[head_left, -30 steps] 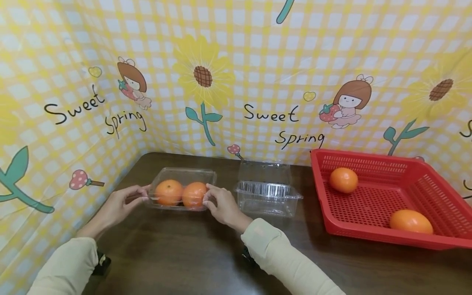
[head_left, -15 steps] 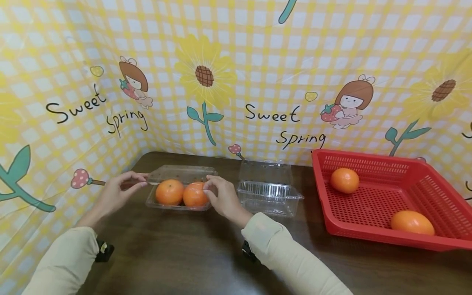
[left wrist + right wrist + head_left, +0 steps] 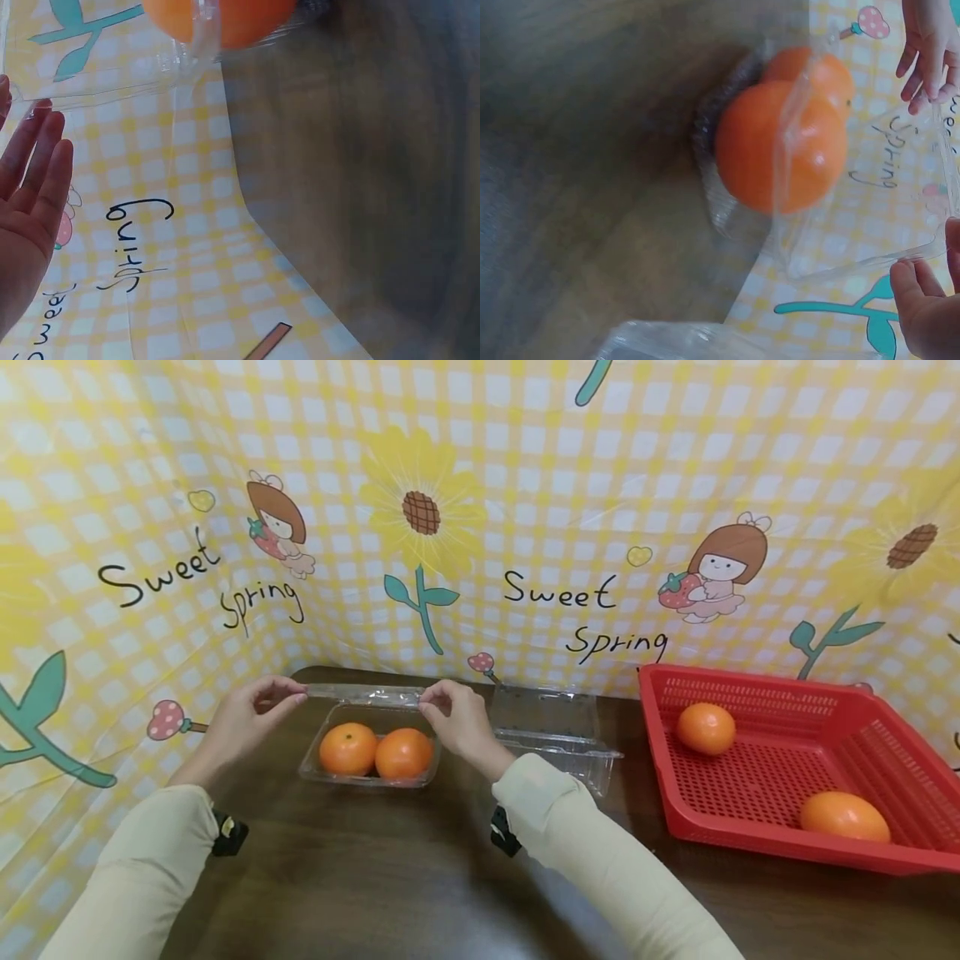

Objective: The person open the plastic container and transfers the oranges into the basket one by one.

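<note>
Head view: left fingers [image 3: 281, 685], right fingers [image 3: 442, 689] tight on one lid [image 3: 363, 695], four oranges [image 3: 348, 749], two boxes [image 3: 309, 770], one basket [image 3: 772, 839].

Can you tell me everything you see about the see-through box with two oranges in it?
The see-through box looks like thin, shiny, clear plastic. Its bottom part sits flat on the brown table and holds two oranges side by side. Its lid is lifted open at the back, seen almost edge-on from above. The left hand and right hand each pinch a corner of that lid.
</note>
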